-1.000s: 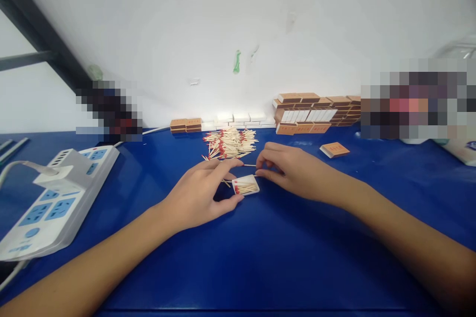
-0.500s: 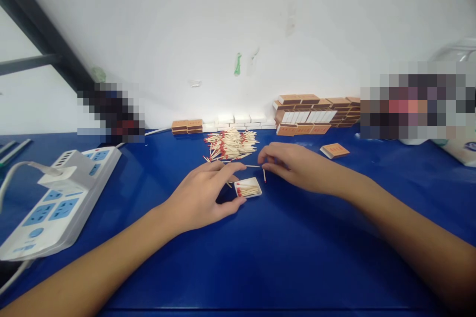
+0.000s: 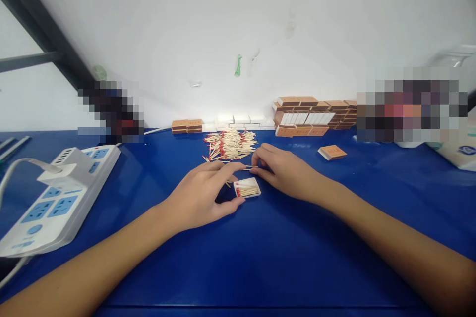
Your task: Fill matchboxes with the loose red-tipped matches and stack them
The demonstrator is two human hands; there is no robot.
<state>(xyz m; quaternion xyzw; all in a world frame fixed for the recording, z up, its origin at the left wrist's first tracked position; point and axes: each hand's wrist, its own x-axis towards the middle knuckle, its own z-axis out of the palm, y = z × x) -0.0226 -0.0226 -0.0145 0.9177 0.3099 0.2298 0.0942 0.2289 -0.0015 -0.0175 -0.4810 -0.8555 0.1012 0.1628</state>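
Note:
On the blue table a white matchbox tray [image 3: 253, 183] lies with several red-headed matches [image 3: 247, 191] in it. My left hand [image 3: 208, 193] rests around its left end, thumb at the near edge and other fingers curled at the far side. That hand's index finger reaches past the tray's far side. Just beyond the tray, my right hand [image 3: 277, 168] pinches matchsticks [image 3: 251, 168] between thumb and fingers, close to the left index fingertip; how many is hard to tell. A heap of loose matches [image 3: 232, 144] lies behind both hands.
Stacked matchboxes [image 3: 308, 116] stand against the wall at right, white trays [image 3: 241, 121] and more matchboxes [image 3: 187, 126] left of them. One matchbox [image 3: 332, 152] lies alone beyond my right forearm. A white power strip [image 3: 63, 203] with a plugged-in charger occupies the left.
My right hand has moved left, bringing its matchsticks up to the left index fingertip. The match that hung down from its fingers now lies nearly level. My left hand stays at the tray.

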